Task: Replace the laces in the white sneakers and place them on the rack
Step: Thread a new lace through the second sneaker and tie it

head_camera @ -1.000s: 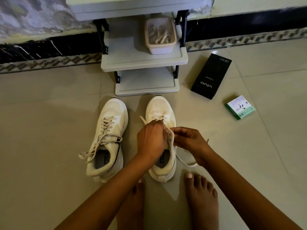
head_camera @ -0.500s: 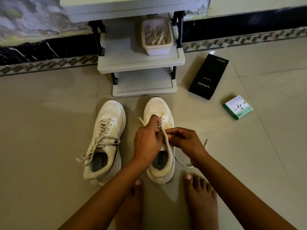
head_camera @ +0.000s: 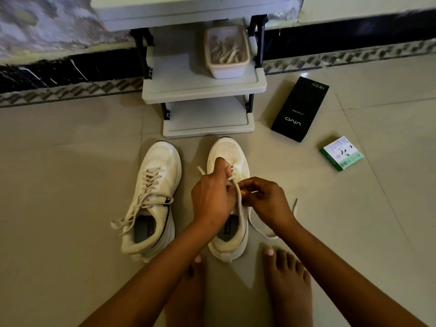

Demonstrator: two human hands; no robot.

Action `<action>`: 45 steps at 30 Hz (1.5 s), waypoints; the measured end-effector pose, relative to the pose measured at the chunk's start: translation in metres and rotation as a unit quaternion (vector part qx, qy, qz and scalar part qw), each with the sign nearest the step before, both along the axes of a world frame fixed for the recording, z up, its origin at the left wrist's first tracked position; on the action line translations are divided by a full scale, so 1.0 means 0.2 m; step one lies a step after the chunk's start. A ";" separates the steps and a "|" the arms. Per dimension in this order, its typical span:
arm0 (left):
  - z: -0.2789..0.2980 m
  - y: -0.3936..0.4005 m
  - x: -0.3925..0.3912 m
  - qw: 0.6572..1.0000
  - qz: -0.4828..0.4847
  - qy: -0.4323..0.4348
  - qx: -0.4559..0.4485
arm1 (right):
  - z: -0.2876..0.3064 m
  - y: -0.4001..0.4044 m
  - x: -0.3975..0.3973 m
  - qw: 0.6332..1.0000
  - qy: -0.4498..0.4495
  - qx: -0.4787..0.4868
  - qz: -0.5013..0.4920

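Two white sneakers stand side by side on the tiled floor before a grey rack [head_camera: 203, 92]. The left sneaker [head_camera: 153, 199] is laced, its lace ends loose. Over the right sneaker [head_camera: 230, 152] both my hands work a cream lace [head_camera: 262, 230]. My left hand [head_camera: 213, 194] pinches the lace near the lower eyelets. My right hand [head_camera: 264, 200] grips the same lace beside the tongue; its free end trails right on the floor. The eyelets are hidden by my hands.
A pink tub of laces [head_camera: 226, 51] sits on the rack's middle shelf. A black phone box [head_camera: 299, 108] and a small green-white box [head_camera: 341, 153] lie on the floor to the right. My bare feet [head_camera: 286, 282] are just behind the sneakers.
My left hand has moved forward toward the toe of the right sneaker and my right hand has followed, drawing the lace up. The view has shifted slightly.
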State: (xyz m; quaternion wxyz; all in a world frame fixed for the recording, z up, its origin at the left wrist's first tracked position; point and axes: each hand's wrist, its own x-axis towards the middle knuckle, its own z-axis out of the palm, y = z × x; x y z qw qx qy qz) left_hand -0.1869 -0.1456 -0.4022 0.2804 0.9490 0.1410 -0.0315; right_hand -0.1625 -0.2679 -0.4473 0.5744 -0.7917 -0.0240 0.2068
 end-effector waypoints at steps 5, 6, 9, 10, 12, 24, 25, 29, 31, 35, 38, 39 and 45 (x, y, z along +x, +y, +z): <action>0.01 0.00 0.02 1.000 -0.001 0.011 0.002 | 0.00 0.02 -0.02 0.999 0.007 0.030 -0.020; 0.00 0.01 0.03 1.000 0.000 0.014 0.009 | 0.00 0.02 -0.02 0.998 0.020 0.043 -0.029; 0.00 0.01 0.01 0.999 -0.005 0.006 0.048 | 0.01 0.03 -0.04 0.995 0.054 0.072 -0.048; 0.00 0.01 0.00 0.998 -0.010 -0.006 0.057 | 0.02 0.03 -0.03 0.994 0.060 0.077 -0.048; 0.00 0.00 -0.01 0.998 -0.018 -0.032 0.056 | 0.02 0.03 -0.03 0.992 0.070 0.089 -0.048; -0.07 0.02 -0.04 1.000 0.008 -0.029 -0.010 | -0.01 0.04 -0.05 0.987 0.097 0.096 -0.088; -0.08 0.02 -0.04 0.999 0.008 -0.031 -0.014 | -0.01 0.04 -0.05 0.986 0.097 0.099 -0.092; -0.12 0.03 -0.04 0.998 0.019 -0.015 -0.055 | 0.00 0.05 -0.06 0.985 0.091 0.103 -0.107; -0.13 0.02 -0.05 0.996 0.028 -0.015 -0.089 | 0.01 0.04 -0.06 0.984 0.097 0.106 -0.102; -0.18 0.01 -0.07 0.990 0.066 -0.058 -0.110 | 0.02 0.02 -0.09 0.970 0.160 0.152 -0.099; -0.20 0.00 -0.06 0.985 0.086 -0.075 -0.126 | 0.01 0.04 -0.11 0.975 0.145 0.126 -0.111; -0.21 0.00 -0.05 0.984 0.093 -0.077 -0.130 | 0.01 0.05 -0.11 0.979 0.126 0.107 -0.116; -0.16 0.01 0.00 0.986 0.118 -0.039 -0.108 | 0.00 0.10 -0.09 0.986 0.078 0.071 -0.131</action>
